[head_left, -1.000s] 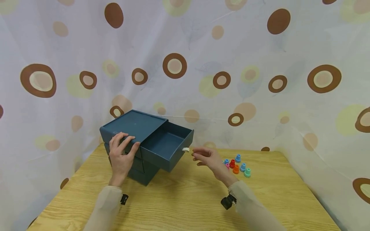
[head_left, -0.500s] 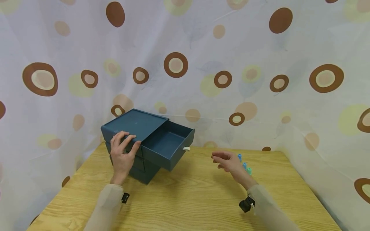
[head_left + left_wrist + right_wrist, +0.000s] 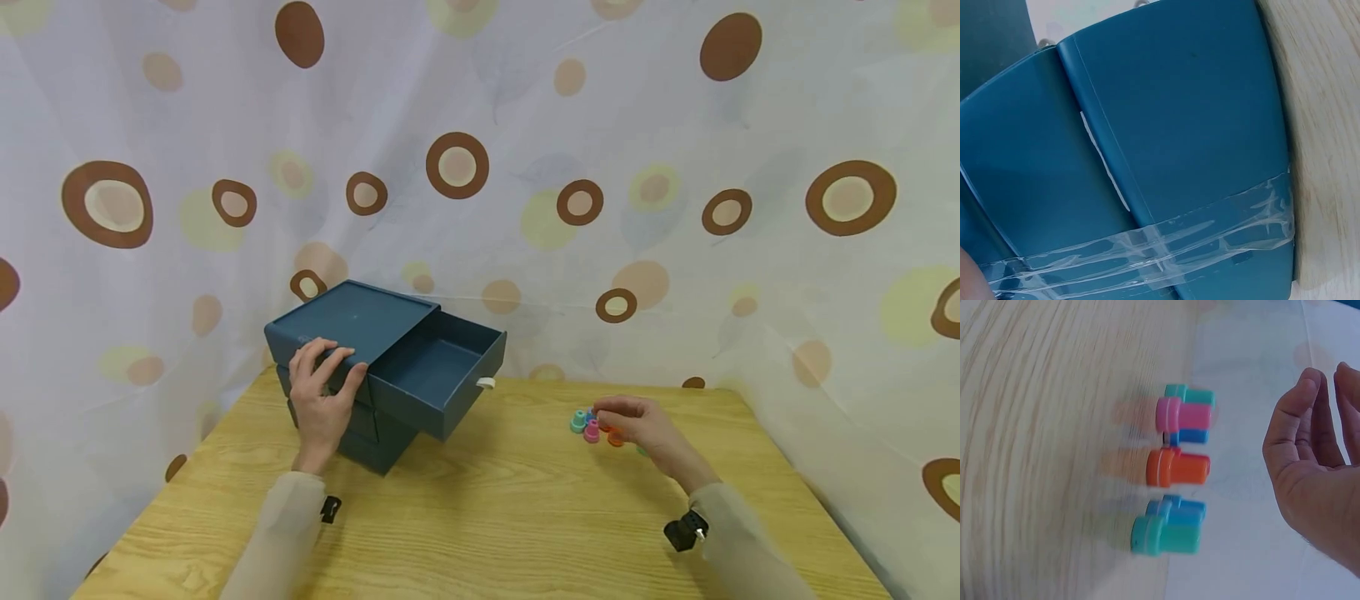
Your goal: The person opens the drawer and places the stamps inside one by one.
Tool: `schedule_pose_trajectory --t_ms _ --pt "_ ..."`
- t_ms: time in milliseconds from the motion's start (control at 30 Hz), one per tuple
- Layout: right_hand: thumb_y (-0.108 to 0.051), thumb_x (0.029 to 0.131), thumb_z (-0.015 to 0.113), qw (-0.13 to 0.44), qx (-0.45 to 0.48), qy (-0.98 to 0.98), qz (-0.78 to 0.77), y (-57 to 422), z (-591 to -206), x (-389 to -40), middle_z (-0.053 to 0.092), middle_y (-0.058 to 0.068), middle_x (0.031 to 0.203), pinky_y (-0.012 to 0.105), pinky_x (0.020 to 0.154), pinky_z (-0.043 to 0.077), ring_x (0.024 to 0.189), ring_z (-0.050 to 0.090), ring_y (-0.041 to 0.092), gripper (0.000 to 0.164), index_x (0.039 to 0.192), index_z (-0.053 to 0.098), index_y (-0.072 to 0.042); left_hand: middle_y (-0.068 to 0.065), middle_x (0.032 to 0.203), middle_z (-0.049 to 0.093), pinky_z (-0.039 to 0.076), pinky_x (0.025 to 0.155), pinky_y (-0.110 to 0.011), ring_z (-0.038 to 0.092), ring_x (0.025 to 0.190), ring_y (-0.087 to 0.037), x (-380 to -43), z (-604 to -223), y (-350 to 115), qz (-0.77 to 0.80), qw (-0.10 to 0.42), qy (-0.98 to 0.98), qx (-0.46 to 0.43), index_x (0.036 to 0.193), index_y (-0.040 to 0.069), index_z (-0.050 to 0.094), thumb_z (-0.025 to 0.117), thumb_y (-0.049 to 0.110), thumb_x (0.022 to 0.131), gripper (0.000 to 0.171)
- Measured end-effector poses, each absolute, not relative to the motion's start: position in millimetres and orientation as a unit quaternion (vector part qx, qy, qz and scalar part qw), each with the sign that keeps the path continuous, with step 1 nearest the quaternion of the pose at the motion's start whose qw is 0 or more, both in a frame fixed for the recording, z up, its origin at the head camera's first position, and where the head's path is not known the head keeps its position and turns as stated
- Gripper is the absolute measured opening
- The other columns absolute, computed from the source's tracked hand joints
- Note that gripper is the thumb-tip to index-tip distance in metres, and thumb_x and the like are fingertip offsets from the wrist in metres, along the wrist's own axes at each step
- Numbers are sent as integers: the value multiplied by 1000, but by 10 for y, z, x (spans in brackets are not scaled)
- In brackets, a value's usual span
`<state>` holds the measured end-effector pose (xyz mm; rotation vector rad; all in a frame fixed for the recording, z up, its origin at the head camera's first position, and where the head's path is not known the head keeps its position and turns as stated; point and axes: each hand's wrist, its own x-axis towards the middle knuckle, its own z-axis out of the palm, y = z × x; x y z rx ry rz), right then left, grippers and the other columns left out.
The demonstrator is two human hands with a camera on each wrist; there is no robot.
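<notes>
My left hand (image 3: 321, 408) rests spread on the near top edge and side of a dark blue drawer unit (image 3: 352, 318). Its top drawer (image 3: 442, 371) is pulled out to the right, bare inside, with a white tab (image 3: 486, 383) on the front. Clear tape (image 3: 1222, 231) crosses the unit's side in the left wrist view. My right hand (image 3: 651, 432) hovers over a cluster of small toy stamps, partly hiding them. In the right wrist view its bent fingers hold nothing, apart from the pink stamp (image 3: 1185, 415), orange stamp (image 3: 1179, 467) and green stamp (image 3: 1169, 536).
A wooden table (image 3: 480, 525) carries everything. A white curtain (image 3: 510, 100) with brown and yellow spots hangs behind and along both sides. The pulled-out drawer juts over the tabletop between my hands.
My right hand has moved right, away from the drawer's white tab, to above the stamps. My left hand stays on the drawer unit, and the drawer remains pulled out.
</notes>
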<state>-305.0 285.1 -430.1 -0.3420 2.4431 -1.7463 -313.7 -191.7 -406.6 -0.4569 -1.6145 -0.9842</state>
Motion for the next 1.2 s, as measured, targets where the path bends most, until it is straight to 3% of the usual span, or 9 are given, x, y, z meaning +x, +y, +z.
schedule_pose_trajectory --t_ms 367,800,967,1200 --pt "-33 96 63 48 -76 807 -583 3283 -4460 -2991 67 -10 119 36 89 54 104 63 10 49 132 58 -1 -21 115 63 29 113 -54 49 124 -39 -3166 -4092 -1877 -410 562 -693 -190 101 8 76 68 49 87 44" --pt "-33 95 64 27 -61 825 -561 3577 -4456 -3026 66 -18 113 34 91 54 108 63 10 49 131 59 -1 -21 114 63 28 113 -55 49 123 -40 -3162 -4072 -1902 -415 565 -687 -191 101 8 77 69 48 87 42" --pt "-34 95 64 36 -59 830 -553 3616 -4472 -3051 64 4 128 35 90 54 109 63 13 50 131 58 0 -21 114 63 27 114 -56 49 123 -41 -3133 -4076 -1923 -415 565 -689 -185 101 9 77 69 47 87 41" --pt "-30 95 64 47 -57 833 -548 3674 -4543 -3088 59 17 135 31 89 55 106 63 9 54 134 54 7 -21 116 62 26 114 -56 47 125 -39 -3132 -4075 -1922 -419 558 -693 -185 101 9 76 71 45 87 39"
